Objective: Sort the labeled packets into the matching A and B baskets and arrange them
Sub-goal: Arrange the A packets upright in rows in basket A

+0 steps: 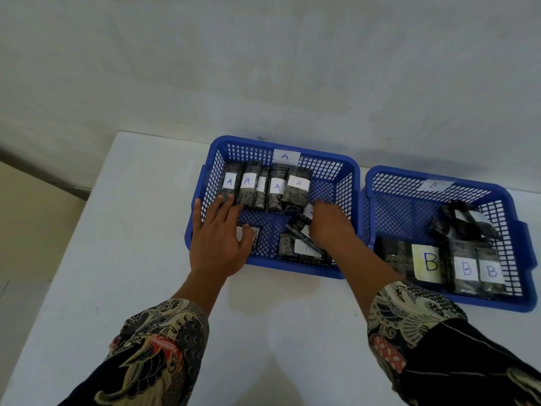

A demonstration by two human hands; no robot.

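In basket A (349,171), the packet row (263,187) is steadied by the left hand (219,244), fingers straight; loose packets (298,230) are gripped by the right hand (330,227), fingers curled, for aligning.

My white bench (123,288) carries two blue baskets side by side: basket A (205,168) and basket B (518,227), touching.

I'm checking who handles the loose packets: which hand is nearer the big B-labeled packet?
Right. The right hand reaches into basket A beside the big B packet; the left hand is further left.
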